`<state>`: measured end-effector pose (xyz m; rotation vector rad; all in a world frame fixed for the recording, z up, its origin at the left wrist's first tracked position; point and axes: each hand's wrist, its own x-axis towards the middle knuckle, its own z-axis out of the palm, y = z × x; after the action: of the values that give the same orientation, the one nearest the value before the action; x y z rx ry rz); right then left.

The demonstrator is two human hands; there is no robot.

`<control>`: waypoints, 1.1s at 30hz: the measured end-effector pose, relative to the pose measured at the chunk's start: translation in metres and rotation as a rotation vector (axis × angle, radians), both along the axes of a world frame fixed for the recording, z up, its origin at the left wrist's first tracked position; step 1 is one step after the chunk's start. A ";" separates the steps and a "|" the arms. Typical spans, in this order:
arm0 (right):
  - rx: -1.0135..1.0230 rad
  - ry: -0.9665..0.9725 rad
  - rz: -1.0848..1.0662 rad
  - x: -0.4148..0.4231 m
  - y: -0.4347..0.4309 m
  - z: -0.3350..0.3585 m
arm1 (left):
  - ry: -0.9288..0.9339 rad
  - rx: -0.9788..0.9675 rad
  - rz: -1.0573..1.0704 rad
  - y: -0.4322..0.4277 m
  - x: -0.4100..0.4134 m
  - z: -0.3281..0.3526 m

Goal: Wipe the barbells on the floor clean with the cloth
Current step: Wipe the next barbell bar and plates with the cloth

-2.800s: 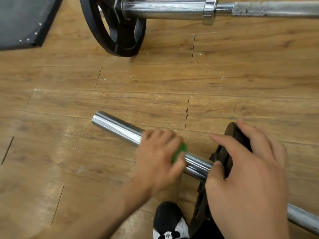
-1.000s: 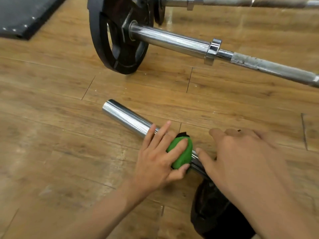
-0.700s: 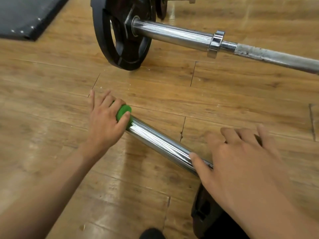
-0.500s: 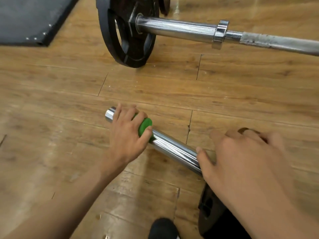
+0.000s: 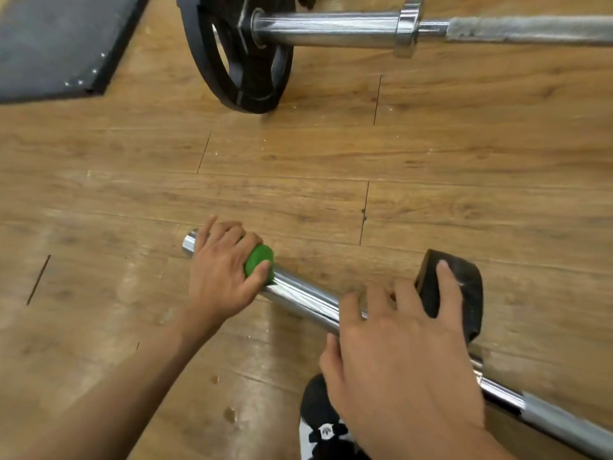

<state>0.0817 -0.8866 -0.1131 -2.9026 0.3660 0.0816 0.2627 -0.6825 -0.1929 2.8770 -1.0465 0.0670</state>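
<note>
Look — left hand (image 5: 220, 277) clamps the green cloth (image 5: 260, 260) round the floor barbell (image 5: 564, 423) sleeve (image 5: 298, 293) by its tip, right hand (image 5: 398, 366) spread open on the plate (image 5: 464, 293) — one outward push and cloth could slip off the end.

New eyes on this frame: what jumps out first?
The left hand grips a green cloth on the near barbell's chrome sleeve, close to its free end. The right hand rests on that bar's black plate, lower right. A second barbell with a large plate lies across the top.
</note>
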 end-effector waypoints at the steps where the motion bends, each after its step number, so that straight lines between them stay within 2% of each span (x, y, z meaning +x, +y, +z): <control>1: 0.007 -0.005 0.004 -0.001 0.000 0.001 | -0.021 0.004 0.043 0.012 0.011 0.000; 6: 0.029 -0.002 -0.006 0.002 -0.012 0.003 | -0.023 -0.066 0.182 0.020 0.031 0.000; 10: 0.081 -0.021 -0.051 0.011 -0.024 0.006 | -0.008 -0.192 0.063 -0.033 -0.034 -0.012; 13: 0.111 -0.045 -0.064 0.021 -0.034 0.008 | -0.065 -0.272 -0.075 -0.063 -0.075 -0.031; 17: 0.065 -0.070 -0.021 0.037 -0.060 0.007 | -0.269 -0.251 -0.153 -0.041 -0.036 -0.048; 19: 0.038 -0.130 -0.007 0.034 -0.065 0.010 | -0.315 -0.227 -0.073 -0.019 0.001 -0.052; 23: -0.008 -0.154 0.163 0.017 -0.058 0.008 | -0.266 -0.261 0.101 0.000 0.062 -0.042; 25: -0.009 -0.159 0.121 0.028 -0.070 0.003 | -0.236 -0.322 0.215 -0.012 0.071 -0.041; 28: -0.005 -0.169 0.007 0.055 -0.096 0.000 | -0.145 -0.513 0.406 -0.057 0.054 -0.044; 29: -0.008 -0.179 -0.015 0.062 -0.103 0.000 | -0.118 -0.543 0.371 -0.075 0.043 -0.045; 33: -0.098 -0.223 -0.068 0.069 -0.101 0.000 | -0.145 -0.492 -0.071 -0.137 -0.003 -0.054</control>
<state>0.1507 -0.9873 -0.1133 -2.9503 0.4392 -0.2753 0.2600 -0.8192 -0.2473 2.4162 -0.9847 0.4649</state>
